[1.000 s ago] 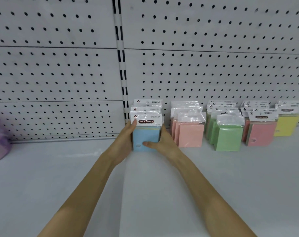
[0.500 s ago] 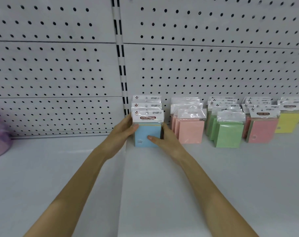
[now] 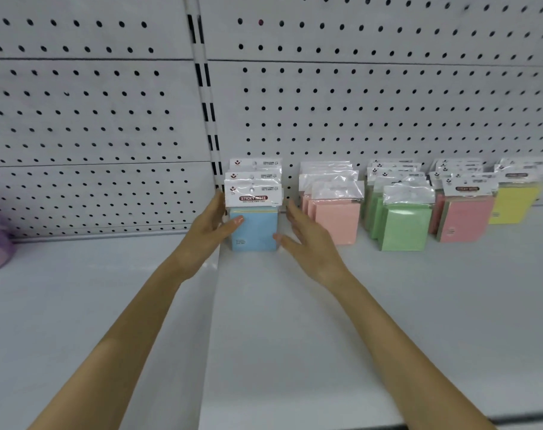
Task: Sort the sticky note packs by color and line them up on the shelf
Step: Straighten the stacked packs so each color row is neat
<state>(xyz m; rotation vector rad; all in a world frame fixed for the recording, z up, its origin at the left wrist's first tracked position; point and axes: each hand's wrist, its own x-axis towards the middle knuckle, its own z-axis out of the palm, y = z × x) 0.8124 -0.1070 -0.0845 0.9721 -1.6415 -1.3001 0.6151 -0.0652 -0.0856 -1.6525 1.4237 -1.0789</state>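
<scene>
A shop is indicated: a white metal shelf [image 3: 295, 321] is backed by perforated pegboard panels [image 3: 357, 113] with slotted uprights [image 3: 205, 97], and retail-bagged sticky note packs [image 3: 254, 212] with printed hang-tab headers are stood in colour rows.

Seen from the blue packs [image 3: 254, 228], bare shelf [image 3: 295, 336] lies open from 4 to 8 o'clock. The pegboard wall [image 3: 357, 119] closes 12 o'clock. At 3 o'clock the right hand [image 3: 310, 246] fills the narrow gap before the pink packs [image 3: 338, 221]; at 9 o'clock the left hand [image 3: 205, 231] touches the blue packs, with open shelf beyond.
</scene>
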